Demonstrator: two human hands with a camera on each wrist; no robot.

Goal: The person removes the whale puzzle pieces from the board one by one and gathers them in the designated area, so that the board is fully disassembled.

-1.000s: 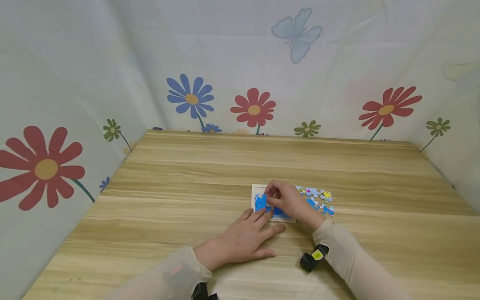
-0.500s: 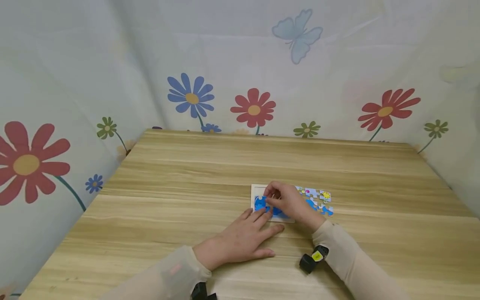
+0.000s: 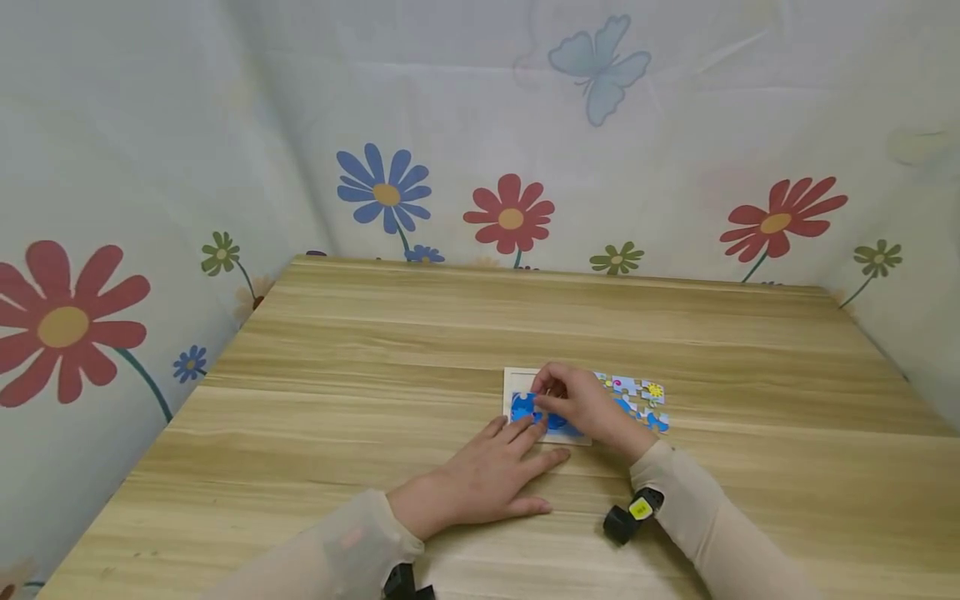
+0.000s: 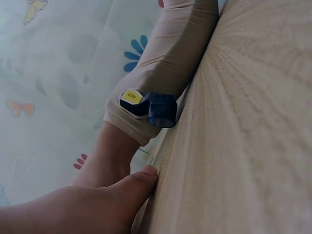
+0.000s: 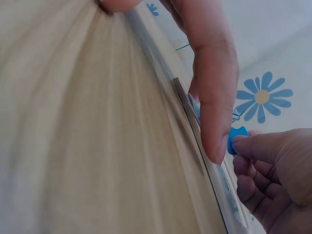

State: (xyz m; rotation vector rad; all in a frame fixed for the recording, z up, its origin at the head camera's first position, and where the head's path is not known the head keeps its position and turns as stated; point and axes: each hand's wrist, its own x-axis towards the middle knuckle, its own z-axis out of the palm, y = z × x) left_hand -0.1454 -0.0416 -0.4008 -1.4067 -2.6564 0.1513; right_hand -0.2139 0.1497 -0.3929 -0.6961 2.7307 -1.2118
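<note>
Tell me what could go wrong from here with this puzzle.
The right hand pinches a small blue piece, which might slip or twist out of line. The left hand reaches over the near edge of the frame, so a stray push could shift the frame. The loose pieces lie close beside the right hand, which might nudge them on moving back.

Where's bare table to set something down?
Bare: the tabletop between puzzle tray and backdrop; left of the tray; right of the loose puzzle pieces. Crowded: the tray, with left hand and right hand at it, and just right of it, among the pieces.
</note>
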